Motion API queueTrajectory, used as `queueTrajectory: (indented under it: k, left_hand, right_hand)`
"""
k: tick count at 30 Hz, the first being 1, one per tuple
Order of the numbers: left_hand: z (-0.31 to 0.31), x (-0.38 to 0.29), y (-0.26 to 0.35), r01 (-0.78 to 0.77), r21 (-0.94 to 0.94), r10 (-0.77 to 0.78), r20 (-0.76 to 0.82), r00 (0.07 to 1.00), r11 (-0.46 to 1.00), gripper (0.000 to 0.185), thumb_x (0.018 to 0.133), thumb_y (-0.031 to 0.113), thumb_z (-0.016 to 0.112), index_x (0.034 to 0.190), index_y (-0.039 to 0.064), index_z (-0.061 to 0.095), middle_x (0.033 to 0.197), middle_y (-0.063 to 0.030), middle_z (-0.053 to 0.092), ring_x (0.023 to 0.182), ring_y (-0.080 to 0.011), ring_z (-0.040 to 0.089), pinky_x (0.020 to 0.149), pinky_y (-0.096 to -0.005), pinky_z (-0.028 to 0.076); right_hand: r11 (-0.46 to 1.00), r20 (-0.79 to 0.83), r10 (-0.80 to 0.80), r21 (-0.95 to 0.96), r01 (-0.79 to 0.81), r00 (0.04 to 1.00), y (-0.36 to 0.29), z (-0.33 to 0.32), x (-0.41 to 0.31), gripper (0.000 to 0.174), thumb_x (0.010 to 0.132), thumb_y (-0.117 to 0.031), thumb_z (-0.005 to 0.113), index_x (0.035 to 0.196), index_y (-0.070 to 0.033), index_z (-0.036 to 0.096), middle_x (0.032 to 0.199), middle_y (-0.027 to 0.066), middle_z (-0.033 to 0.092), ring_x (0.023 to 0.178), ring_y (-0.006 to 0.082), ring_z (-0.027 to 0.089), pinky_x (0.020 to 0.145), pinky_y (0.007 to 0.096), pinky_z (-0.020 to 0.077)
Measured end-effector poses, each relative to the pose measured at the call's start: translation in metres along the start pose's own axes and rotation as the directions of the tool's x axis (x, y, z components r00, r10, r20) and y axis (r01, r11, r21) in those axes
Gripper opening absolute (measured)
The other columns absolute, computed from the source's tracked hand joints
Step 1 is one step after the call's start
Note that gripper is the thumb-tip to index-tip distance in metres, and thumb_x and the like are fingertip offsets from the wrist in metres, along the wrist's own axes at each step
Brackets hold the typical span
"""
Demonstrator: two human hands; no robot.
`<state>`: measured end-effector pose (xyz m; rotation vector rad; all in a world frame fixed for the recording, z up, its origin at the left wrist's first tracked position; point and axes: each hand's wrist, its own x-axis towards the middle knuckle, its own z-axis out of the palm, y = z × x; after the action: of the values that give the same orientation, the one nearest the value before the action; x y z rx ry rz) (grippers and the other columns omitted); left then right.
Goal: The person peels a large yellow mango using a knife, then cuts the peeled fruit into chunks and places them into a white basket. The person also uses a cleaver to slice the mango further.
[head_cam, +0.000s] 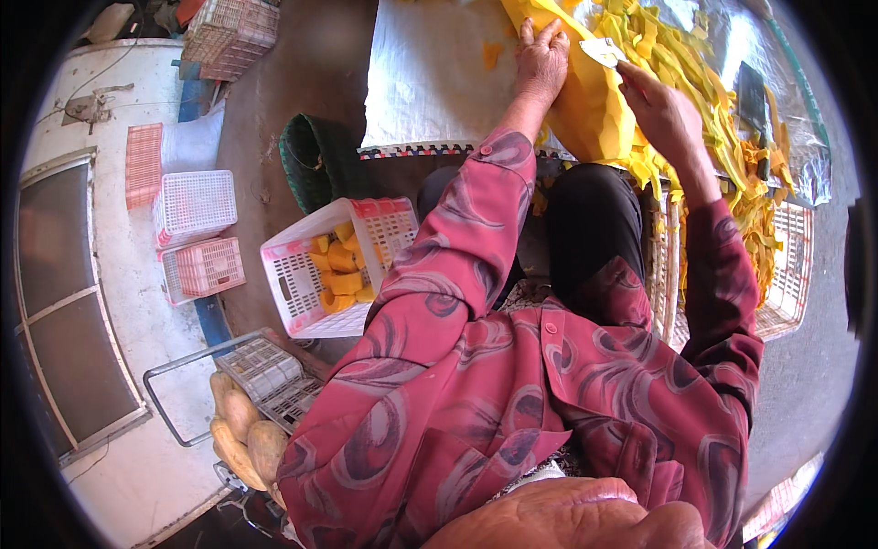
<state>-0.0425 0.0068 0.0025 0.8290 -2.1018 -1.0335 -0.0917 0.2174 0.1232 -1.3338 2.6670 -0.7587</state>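
Note:
A long yellow-orange squash (597, 113), its flesh bare and faceted, lies on the silver-sheeted table (432, 75), its near end towards my knees. My left hand (543, 63) presses on its upper left side, fingers bent over it. In my right hand (662, 117) is a peeler (602, 51) with a white head, which touches the squash's right side. Long strips of peel (675, 62) are heaped just right of that hand. The squash's far end runs out of the top of the view.
A cleaver (752, 99) lies among peelings at the table's right. More peel hangs into a plastic crate (789, 261) below. At left, a white-and-pink crate (312, 264) holds cut squash pieces (343, 257), beside a green basket (309, 161). Whole squashes (240, 425) lie behind, by stacked crates (195, 206).

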Motion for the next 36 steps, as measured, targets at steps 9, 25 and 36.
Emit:
queueTrajectory:
  k: [9,25,36]
  left_hand:
    - [0.006,-0.006,0.013,0.096,0.063,-0.095,-0.014,0.995,0.993,0.033,0.095,0.038,0.054,0.123,0.026,0.067,0.154,-0.014,0.035,0.132,-0.0471,0.039,0.11,-0.0501,0.037]
    - [-0.001,-0.007,0.017,0.093,0.036,-0.092,-0.021,0.996,0.995,0.032,0.095,0.035,0.054,0.121,0.023,0.068,0.153,-0.0154,0.035,0.13,-0.046,0.041,0.109,-0.048,0.038]
    - [-0.006,-0.009,0.021,0.081,0.029,-0.08,-0.022,0.997,0.996,0.033,0.095,0.035,0.052,0.121,0.022,0.068,0.153,-0.0159,0.035,0.132,-0.0432,0.041,0.11,-0.0461,0.038]
  right_hand:
    - [0.998,0.227,-0.018,-0.062,0.033,0.974,-0.009,-0.036,0.007,0.033,0.096,-0.034,0.053,0.122,-0.02,0.067,0.093,0.0152,0.07,0.087,0.0318,0.068,0.075,0.0407,0.0526]
    - [0.997,0.068,0.074,-0.032,-0.072,0.995,-0.018,-0.009,-0.047,0.032,0.095,-0.033,0.055,0.125,-0.025,0.063,0.089,0.0187,0.069,0.082,0.0371,0.068,0.07,0.0454,0.0525]
    - [0.973,-0.135,0.213,0.123,-0.197,0.968,-0.002,0.035,-0.168,0.035,0.096,-0.029,0.058,0.13,-0.023,0.062,0.096,0.0164,0.07,0.085,0.034,0.069,0.075,0.0435,0.0536]
